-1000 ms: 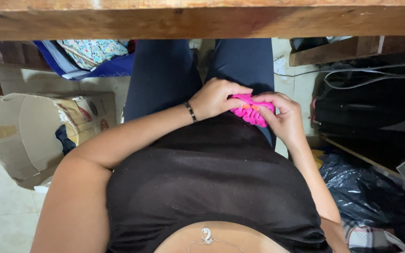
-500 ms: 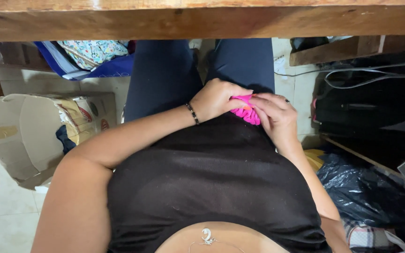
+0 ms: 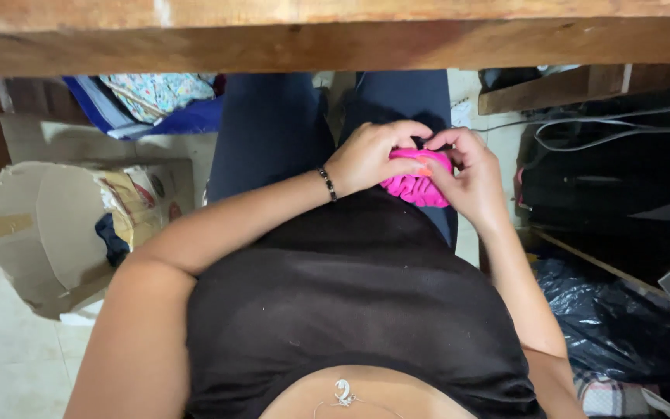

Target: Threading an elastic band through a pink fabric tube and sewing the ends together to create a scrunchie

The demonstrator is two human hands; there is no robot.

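Scrunchie (image 3: 416, 186) between both hands on lap, under table edge (image 3: 335, 43); cardboard box (image 3: 63, 225) left.

The person wears a black sleeveless top (image 3: 350, 310), its hem riding up at six o'clock, where a small silver navel ring (image 3: 342, 392) shows. Dark blue trousers (image 3: 273, 132) cover both legs toward twelve o'clock. A thin black beaded bracelet (image 3: 327, 184) circles the left wrist (both arms are otherwise bare).

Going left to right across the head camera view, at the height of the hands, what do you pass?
Cardboard box → left hand → pink ruffled thing → right hand → black bag.
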